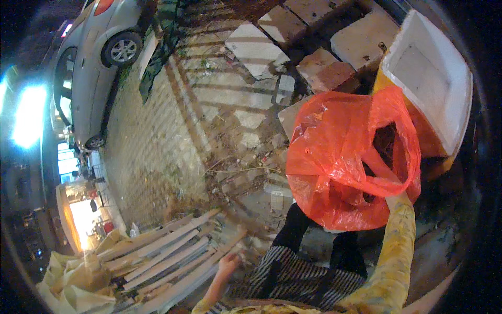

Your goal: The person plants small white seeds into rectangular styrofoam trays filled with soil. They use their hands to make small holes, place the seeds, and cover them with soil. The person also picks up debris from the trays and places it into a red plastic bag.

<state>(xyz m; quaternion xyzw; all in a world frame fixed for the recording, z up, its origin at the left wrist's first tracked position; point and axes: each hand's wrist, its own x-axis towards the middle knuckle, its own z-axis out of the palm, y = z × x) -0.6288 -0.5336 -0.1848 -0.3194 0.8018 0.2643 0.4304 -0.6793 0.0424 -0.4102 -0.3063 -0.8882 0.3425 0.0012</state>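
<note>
A red plastic bag [333, 157] hangs puffed out before me on the right, its looped handles towards my right arm. My right forearm, in a yellow patterned sleeve, reaches up to the bag; my right hand [378, 167] is inside it, seen only dimly through the film, so its grip is hidden. Low in the view, left of my striped clothing, my left hand [230, 263] is held near a stack of wooden boards [184, 251], fingers curled. Whether it holds anything small does not show. Right behind the bag stands a white foam box [427, 74] with yellow-orange outer sides.
Concrete blocks [306, 23] and a pale broken slab [257, 51] lie beyond the bag. A parked silver car [92, 66] is at upper left. Crumpled pale sheeting [78, 278] lies beside the boards. Rubble and a thin stick [243, 170] litter the ground.
</note>
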